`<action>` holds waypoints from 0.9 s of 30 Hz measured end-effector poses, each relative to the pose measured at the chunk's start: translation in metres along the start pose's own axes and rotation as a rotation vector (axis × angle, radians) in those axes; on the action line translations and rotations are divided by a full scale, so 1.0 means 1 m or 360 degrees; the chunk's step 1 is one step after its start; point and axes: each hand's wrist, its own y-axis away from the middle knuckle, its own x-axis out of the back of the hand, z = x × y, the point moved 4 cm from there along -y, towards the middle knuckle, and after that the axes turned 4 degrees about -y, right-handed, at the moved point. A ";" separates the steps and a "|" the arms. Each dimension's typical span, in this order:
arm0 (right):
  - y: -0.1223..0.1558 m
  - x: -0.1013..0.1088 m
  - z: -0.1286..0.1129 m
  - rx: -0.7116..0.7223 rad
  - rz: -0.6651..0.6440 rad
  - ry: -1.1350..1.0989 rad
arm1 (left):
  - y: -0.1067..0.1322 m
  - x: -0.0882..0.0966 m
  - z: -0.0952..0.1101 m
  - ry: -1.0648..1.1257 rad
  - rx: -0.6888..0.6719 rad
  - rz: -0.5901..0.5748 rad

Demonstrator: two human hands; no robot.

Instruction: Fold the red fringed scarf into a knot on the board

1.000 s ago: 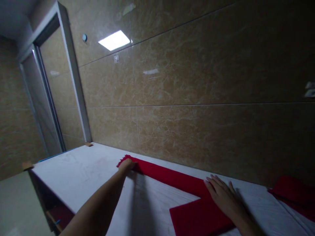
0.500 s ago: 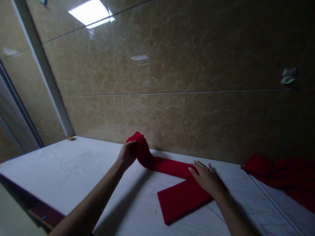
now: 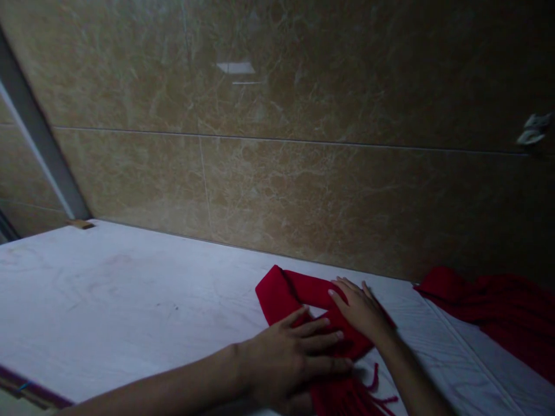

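Observation:
A red fringed scarf [image 3: 289, 292] lies folded on the white table top [image 3: 121, 294] close to the tiled wall. My left hand [image 3: 291, 355] rests flat on the scarf's near layer, fingers stretched out to the right, just above the loose fringe [image 3: 347, 398]. My right hand [image 3: 362, 311] presses flat on the scarf a little farther back, fingers spread and pointing left. Both hands touch the cloth and neither grips it.
More red cloth [image 3: 494, 312] lies in a heap at the right against the wall. A brown marble-tiled wall [image 3: 277, 173] runs along the table's far edge. A grey door frame [image 3: 30, 133] stands at the left. The table's front edge [image 3: 30, 393] shows at the lower left.
My left hand carried the scarf's far left end over to the right, laid it on the folded part and let go; it now lies flat. The view has swung right and down.

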 end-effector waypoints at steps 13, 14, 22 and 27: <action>-0.004 0.017 -0.021 0.0142 0.0062 -0.0244 | -0.020 -0.021 -0.035 0.0697 0.0148 0.0302; -0.008 0.022 -0.034 0.0175 0.0025 -0.0352 | -0.020 -0.022 -0.034 0.0594 0.0096 0.0262; -0.051 0.032 -0.115 0.0196 -0.0425 -0.0774 | -0.021 -0.030 -0.030 0.0688 0.0040 0.0272; -0.038 0.042 -0.061 -0.0069 -0.0092 -0.0907 | -0.032 -0.028 -0.073 0.2463 0.0488 0.0859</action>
